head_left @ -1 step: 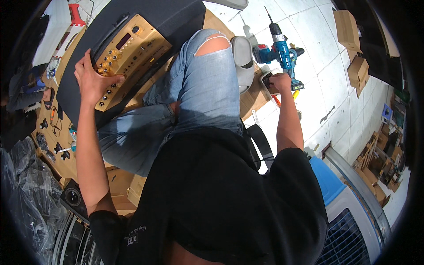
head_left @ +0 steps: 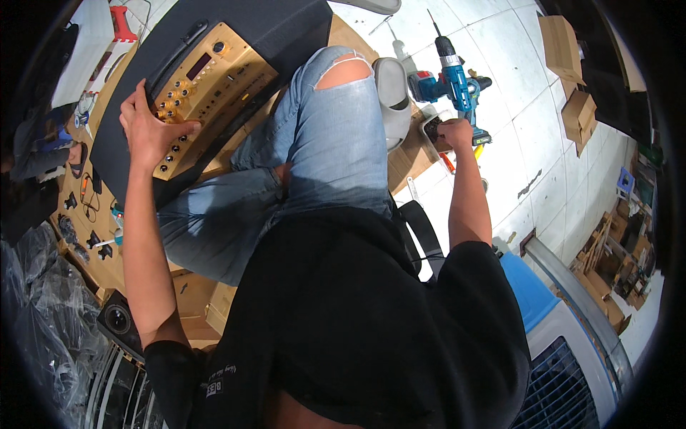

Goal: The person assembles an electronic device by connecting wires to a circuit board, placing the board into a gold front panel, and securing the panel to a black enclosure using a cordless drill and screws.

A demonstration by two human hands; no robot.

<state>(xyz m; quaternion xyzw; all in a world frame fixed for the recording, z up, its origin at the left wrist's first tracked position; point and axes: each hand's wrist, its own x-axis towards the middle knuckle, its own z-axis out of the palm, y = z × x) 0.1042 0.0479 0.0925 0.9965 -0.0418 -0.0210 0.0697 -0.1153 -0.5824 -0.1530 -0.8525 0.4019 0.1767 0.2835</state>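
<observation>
The fingertips of my right hand (head_left: 455, 134) were hidden at a small tub (head_left: 424, 133), so I couldn't tell if they pinched anything. The dark bits (head_left: 431, 127) inside were too tiny to tell apart. My left hand (head_left: 145, 132) covered a bit of the gold panel (head_left: 229, 71), and its little marks were too small to read. The top edge cut off the big black box (head_left: 279, 32) and a grey shoe (head_left: 375, 6). Another person (head_left: 39, 154) was partly lost in the dark rim. The far wood pile (head_left: 600, 239) looked blurry.
</observation>
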